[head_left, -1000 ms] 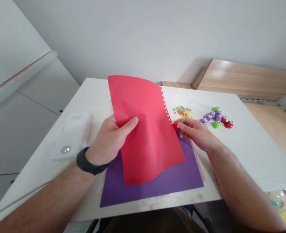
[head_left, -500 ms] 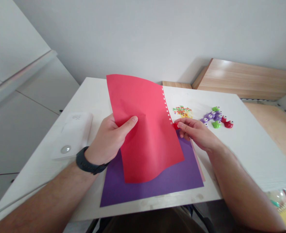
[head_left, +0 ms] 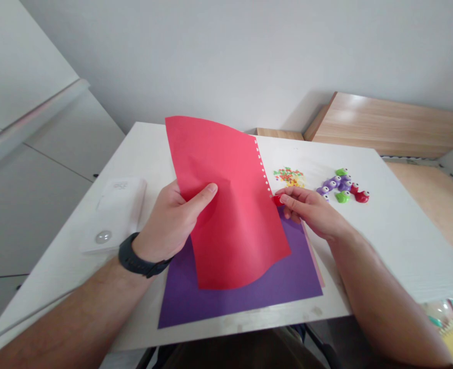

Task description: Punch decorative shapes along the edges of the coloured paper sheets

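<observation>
My left hand (head_left: 176, 212) grips a sheet of red paper (head_left: 230, 220) by its left edge, thumb on top and fingers hidden behind. The sheet is bent and tilted up off the desk. A row of small punched holes runs along the upper part of its right edge. At the lower end of that row, my right hand (head_left: 307, 207) is closed on a small red craft punch (head_left: 278, 200), mostly covered by the fingers. Beneath lies a purple sheet (head_left: 241, 310), with a pinkish sheet (head_left: 316, 261) showing at its right side.
Small coloured paper cut-outs (head_left: 290, 177) lie in a pile beyond my right hand. Farther right are several purple, green and red punches with eyes (head_left: 343, 183). A white device (head_left: 118, 215) sits on the left of the white desk (head_left: 395, 241). A wooden panel (head_left: 388, 125) stands behind.
The red sheet has shifted very slightly left, together with my left hand. My right hand stays on the punch at the sheet's right edge.
</observation>
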Tool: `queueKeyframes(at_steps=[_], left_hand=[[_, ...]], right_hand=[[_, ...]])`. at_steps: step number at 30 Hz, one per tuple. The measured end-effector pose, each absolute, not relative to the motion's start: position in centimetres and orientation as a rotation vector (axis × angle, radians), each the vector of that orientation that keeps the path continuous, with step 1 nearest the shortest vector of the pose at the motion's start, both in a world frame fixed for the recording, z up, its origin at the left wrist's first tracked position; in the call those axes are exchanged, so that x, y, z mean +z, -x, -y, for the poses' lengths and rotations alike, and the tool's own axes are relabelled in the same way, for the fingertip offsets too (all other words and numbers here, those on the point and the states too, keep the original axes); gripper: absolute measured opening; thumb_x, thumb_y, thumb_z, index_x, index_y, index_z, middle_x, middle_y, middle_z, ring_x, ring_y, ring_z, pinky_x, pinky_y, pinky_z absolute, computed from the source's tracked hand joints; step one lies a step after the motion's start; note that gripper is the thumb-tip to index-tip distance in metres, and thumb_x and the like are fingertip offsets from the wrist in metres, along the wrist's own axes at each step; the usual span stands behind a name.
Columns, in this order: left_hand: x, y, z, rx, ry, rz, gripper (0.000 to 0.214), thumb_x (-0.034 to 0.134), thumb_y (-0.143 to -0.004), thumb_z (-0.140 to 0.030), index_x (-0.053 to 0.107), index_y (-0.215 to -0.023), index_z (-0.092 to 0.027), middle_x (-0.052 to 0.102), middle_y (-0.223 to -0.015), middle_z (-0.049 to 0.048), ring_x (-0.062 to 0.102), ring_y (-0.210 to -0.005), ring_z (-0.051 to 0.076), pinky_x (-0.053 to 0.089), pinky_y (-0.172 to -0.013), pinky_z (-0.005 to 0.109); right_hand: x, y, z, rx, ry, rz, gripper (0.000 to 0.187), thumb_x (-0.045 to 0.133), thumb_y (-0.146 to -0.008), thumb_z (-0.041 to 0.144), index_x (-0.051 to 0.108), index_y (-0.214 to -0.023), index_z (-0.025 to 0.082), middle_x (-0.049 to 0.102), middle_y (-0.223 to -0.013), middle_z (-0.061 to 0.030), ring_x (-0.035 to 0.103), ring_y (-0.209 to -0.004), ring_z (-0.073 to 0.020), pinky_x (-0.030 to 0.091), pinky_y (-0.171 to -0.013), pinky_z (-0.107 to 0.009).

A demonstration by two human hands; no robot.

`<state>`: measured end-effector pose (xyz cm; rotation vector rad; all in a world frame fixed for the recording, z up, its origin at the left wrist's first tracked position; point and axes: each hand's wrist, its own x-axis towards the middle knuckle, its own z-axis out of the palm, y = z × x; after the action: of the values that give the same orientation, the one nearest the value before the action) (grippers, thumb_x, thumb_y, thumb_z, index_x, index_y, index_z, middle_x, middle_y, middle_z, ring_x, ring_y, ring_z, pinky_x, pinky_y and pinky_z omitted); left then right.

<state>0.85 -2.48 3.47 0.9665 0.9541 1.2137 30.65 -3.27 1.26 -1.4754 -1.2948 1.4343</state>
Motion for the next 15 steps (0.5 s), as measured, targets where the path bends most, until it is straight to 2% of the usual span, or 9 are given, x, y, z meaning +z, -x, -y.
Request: queueKeyframes(at_steps=[10, 15], left_hand=[[4.1, -0.81, 2.52, 1.198, -0.956, -0.948, 0.03, 0.086, -0.093, -0.033, 0.08, -0.119, -0.02, 0.079, -0.134, 0.0074, 0.075, -0.121, 0.033, 0.06, -0.107, 0.046], [4.16, -0.79, 2.5, 1.202, -0.955, -0.968, 0.03, 0.087, -0.091, -0.034, 0.08, -0.117, -0.02, 0.079, -0.134, 0.0071, 0.075, -0.121, 0.033, 0.06, -0.108, 0.047]], right_hand=[[1.32, -30.56, 3.23, 1.439, 1.472, 1.305, 0.046, 0.085, -0.086, 0.059, 0.075, -0.105, 0.018, 0.068, -0.093, -0.0024, 0.057, -0.065, -0.0113, 0.035, -0.049, -0.026], [1.47, -30.48, 3.26, 1.447, 1.465, 1.313, 0.045, 0.084, -0.087, 0.059, 0.075, -0.105, 0.019, 0.067, -0.086, -0.0013, 0.056, -0.065, -0.0118, 0.034, -0.05, -0.026]])
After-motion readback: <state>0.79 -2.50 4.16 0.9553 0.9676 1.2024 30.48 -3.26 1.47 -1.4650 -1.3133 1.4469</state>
